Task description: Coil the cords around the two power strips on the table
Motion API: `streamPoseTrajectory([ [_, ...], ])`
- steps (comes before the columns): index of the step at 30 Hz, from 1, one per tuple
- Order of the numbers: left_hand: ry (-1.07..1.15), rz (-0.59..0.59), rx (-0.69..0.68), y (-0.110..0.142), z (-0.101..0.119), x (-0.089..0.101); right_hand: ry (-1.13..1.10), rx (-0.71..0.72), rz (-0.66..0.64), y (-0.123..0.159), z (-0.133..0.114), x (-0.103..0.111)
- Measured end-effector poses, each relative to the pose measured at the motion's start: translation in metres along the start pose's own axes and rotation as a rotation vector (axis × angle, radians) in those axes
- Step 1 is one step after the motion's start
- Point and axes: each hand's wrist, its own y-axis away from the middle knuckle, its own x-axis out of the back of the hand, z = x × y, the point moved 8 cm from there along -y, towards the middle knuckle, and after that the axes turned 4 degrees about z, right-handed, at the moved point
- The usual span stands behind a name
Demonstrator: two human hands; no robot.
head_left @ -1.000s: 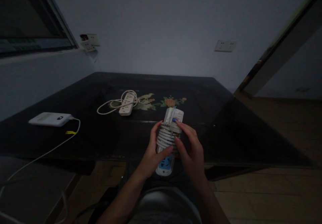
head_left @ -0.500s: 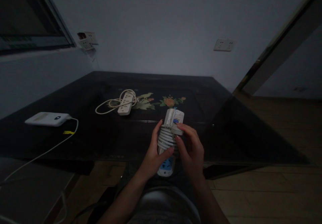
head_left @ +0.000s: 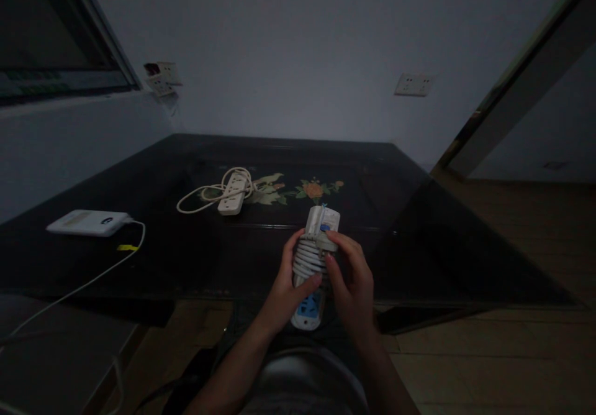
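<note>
A white power strip [head_left: 308, 313] with a blue socket face is held in front of me at the table's near edge. Its white cord [head_left: 308, 258] is wound in several turns around the strip's middle. My left hand [head_left: 289, 283] wraps the strip from the left, thumb across the coils. On the other side, my right hand [head_left: 350, 273] pinches the cord's plug [head_left: 327, 241] between thumb and fingers, against the upper part of the coils. Parts of the strip under the cord and fingers are hidden.
On the dark table [head_left: 261, 259] lies a second power strip [head_left: 233, 194] with a loosely looped cord. To the left rests a white power bank-like device [head_left: 88, 222], its cable running off the near edge. Wall sockets [head_left: 414, 84] are on the back wall.
Almost nothing differs. The held strip and both hands sit very slightly lower in view; the grip on the strip and plug is the same.
</note>
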Motion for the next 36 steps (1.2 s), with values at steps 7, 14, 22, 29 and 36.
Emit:
streamPoseTrajectory([
  [7, 0.153, 0.045, 0.125, -0.003, -0.01, 0.004, -0.05, -0.117, 0.013, 0.006, 0.017, 0.003],
  [14, 0.306, 0.141, 0.231, -0.002, -0.018, 0.011, -0.216, -0.318, -0.014, 0.016, 0.034, -0.004],
  [22, 0.343, 0.166, 0.201, -0.002, -0.015, 0.013, -0.139, -0.183, -0.112, 0.022, 0.023, -0.021],
  [29, 0.372, 0.244, 0.125, -0.01, -0.017, 0.022, -0.077, -0.149, -0.187, 0.027, 0.021, -0.034],
  [36, 0.339, 0.303, 0.023, -0.008, -0.004, 0.025, -0.073, -0.187, -0.173, 0.037, 0.023, -0.046],
])
